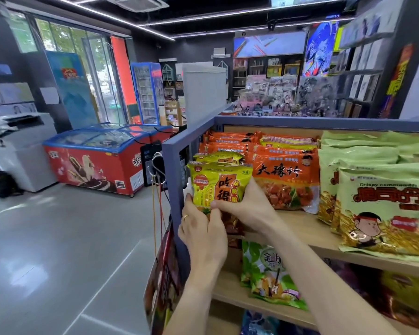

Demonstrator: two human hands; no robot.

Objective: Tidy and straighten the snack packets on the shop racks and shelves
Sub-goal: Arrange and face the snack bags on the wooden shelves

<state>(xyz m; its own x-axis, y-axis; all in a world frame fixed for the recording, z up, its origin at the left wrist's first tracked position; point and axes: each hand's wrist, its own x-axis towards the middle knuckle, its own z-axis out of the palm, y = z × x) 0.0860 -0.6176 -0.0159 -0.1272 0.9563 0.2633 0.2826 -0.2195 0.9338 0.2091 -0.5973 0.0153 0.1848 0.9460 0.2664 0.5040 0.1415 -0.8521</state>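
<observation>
A yellow snack packet [218, 183] with red lettering stands at the left end of the wooden top shelf [300, 226]. My left hand [201, 228] grips its lower left edge, fingers curled round it. My right hand [244, 209] holds its lower right side, thumb across the front. Another yellow packet [218, 157] stands right behind it. Orange packets [286, 180] stand in rows to the right, and pale green packets [382, 209] fill the right end.
The grey metal rack frame [177, 151] runs along the shelf's left side. A green-white packet [269, 269] stands on the lower shelf. Hooks with cords [156, 170] hang off the rack's end. A red-blue chest freezer [99, 158] stands across the open grey floor.
</observation>
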